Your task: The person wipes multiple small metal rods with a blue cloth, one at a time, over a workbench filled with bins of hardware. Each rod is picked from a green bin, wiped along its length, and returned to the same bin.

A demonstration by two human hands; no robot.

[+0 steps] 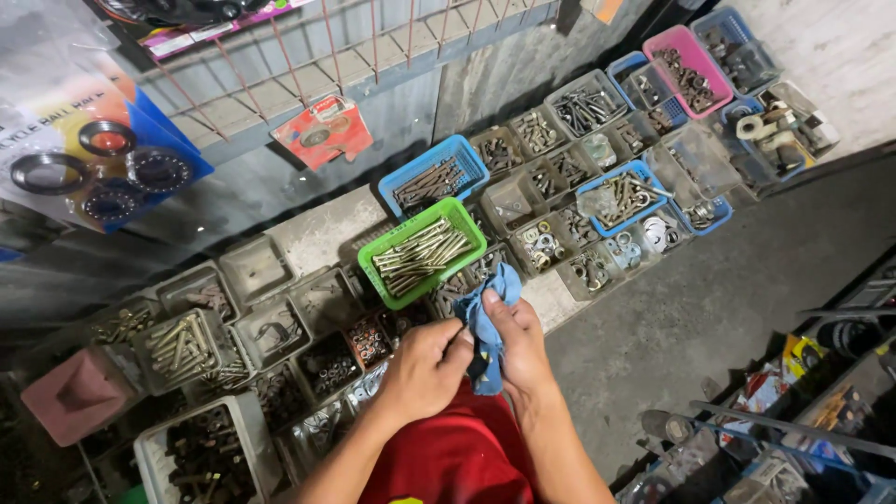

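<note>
Shelf (322, 229) crowded with trays of bolts and washers.
Both my hands, left hand (422, 371) and right hand (519, 347), grip a blue rag (487, 322) near the green basket (378, 264).

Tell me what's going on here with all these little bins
A person in a red top stands over a ledge crowded with small trays of hardware. Both hands are bunched around a blue cloth: the left hand grips its lower part and the right hand wraps it from the other side. Just beyond the hands sits a green basket of long bolts, with a blue basket behind it. Neither hand touches any tray.
</note>
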